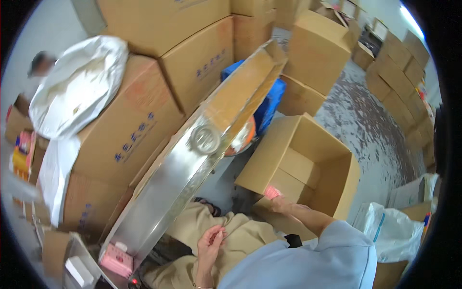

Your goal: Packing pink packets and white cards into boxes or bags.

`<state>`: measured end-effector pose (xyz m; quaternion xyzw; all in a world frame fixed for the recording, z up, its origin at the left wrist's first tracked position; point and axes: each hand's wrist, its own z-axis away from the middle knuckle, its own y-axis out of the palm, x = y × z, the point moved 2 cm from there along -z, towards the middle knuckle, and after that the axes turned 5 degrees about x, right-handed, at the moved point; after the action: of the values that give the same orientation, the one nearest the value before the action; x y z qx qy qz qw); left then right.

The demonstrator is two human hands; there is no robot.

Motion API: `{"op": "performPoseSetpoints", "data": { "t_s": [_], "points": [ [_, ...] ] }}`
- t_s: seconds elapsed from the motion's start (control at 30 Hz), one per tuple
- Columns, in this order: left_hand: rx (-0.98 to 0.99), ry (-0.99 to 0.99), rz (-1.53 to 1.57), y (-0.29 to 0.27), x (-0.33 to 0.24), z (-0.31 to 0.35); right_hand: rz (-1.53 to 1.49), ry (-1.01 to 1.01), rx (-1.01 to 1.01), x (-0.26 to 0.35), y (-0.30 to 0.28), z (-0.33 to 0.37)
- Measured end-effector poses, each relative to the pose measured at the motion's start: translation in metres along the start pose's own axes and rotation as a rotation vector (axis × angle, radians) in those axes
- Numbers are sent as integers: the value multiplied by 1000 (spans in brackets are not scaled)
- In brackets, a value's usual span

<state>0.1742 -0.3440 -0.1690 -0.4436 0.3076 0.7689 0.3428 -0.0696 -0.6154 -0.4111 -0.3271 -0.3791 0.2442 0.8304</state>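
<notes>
Stacked cartons [198, 58] crowd the room around a long metal tray [156, 200] in the head view. The right hand [280, 205] pinches a small pink item [272, 192] by the near left edge of an open carton [264, 156]; the item points up-left from the fingers, its long axis unclear. Farther from that carton, the left hand [210, 242] curls above the lap, whether gripping anything I cannot tell.
</notes>
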Motion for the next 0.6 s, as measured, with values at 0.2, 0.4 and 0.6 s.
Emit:
{"op": "performPoseSetpoints", "data": {
  "t_s": [0.2, 0.4, 0.6],
  "points": [
    [-215, 82, 154, -27, 6, 42, 428, 282, -116, 71, -114, -53],
    [-416, 116, 234, -45, 38, 84, 514, -472, -1202, 222, -312, -126],
    [-760, 202, 231, -46, 58, 147, 180, -666, -532, 328, -226, -167]
  ]
}}
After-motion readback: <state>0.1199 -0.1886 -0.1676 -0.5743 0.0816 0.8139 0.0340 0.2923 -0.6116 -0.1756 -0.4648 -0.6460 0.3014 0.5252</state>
